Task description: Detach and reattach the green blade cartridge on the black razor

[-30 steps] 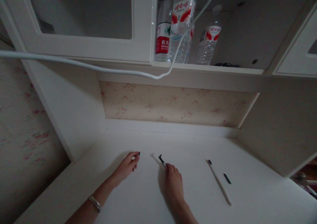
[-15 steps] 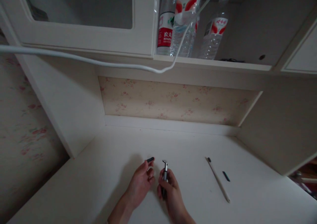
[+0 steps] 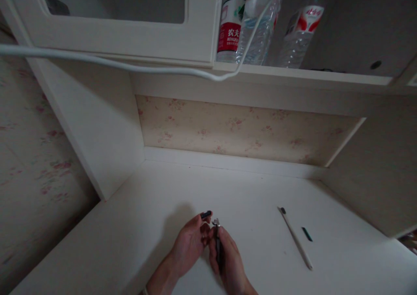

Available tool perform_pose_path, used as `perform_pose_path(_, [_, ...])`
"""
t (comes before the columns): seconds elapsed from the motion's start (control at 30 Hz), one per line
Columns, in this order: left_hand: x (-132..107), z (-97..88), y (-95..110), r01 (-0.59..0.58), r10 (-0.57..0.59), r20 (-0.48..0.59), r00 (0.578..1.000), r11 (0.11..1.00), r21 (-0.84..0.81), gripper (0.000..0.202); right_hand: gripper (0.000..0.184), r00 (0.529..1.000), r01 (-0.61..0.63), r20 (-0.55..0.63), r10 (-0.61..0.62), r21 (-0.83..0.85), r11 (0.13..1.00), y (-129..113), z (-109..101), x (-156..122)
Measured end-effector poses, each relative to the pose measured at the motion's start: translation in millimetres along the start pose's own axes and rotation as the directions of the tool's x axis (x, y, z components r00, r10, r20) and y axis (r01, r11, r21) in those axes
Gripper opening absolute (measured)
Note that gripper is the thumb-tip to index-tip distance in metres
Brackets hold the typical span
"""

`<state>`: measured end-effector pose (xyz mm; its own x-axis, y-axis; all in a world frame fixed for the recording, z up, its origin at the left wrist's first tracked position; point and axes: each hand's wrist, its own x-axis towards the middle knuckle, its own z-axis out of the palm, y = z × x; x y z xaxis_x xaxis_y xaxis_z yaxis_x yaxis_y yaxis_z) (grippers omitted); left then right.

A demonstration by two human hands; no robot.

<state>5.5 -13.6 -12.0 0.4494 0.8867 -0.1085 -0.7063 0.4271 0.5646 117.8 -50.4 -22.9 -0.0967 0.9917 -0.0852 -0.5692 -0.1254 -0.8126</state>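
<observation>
My left hand point(image 3: 190, 245) pinches a short black cylinder point(image 3: 206, 215) between thumb and fingers, its end sticking out to the right. Close beside it, my right hand point(image 3: 230, 253) is wrapped round a slim dark tool with a silver metal tip point(image 3: 216, 222); its exact kind cannot be made out. The silver tip sits just below the black cylinder, and I cannot tell whether they touch. To the right on the white desk point(image 3: 254, 251) lie a long thin white stick point(image 3: 298, 243) with a dark piece at its upper end and a short dark green stick point(image 3: 306, 234).
Above the desk, a cabinet shelf point(image 3: 309, 75) holds several clear plastic bottles point(image 3: 257, 34). A white cable point(image 3: 130, 68) hangs across the front of the cabinet. White side panels point(image 3: 94, 125) flank the desk, with flowered wallpaper point(image 3: 234, 127) behind.
My hands have come closer together, bringing the silver tip near the black cylinder. The view has shifted, so the desk items appear farther right and the bottles higher.
</observation>
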Motion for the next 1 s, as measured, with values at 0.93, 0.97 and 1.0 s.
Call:
perform_pose_path(0.93, [0,-3.1,-11,-0.009,0.009,0.001,1.000,0.996,0.088,0.030,0.042,0.998,0.065,0.018,-0.064,-0.126,0.990,0,-6,-5])
perform_pose_path(0.97, [0,-3.5,-11,-0.012,0.011,0.007,1.000,0.996,0.087,0.030,0.041,0.998,0.060,0.016,-0.058,-0.120,0.991,0,-5,-5])
perform_pose_path(1.0, [0,-3.9,-11,-0.014,0.013,0.015,1.000,0.996,0.085,0.030,0.040,0.999,0.052,0.015,-0.051,-0.110,0.993,-1,-5,-5])
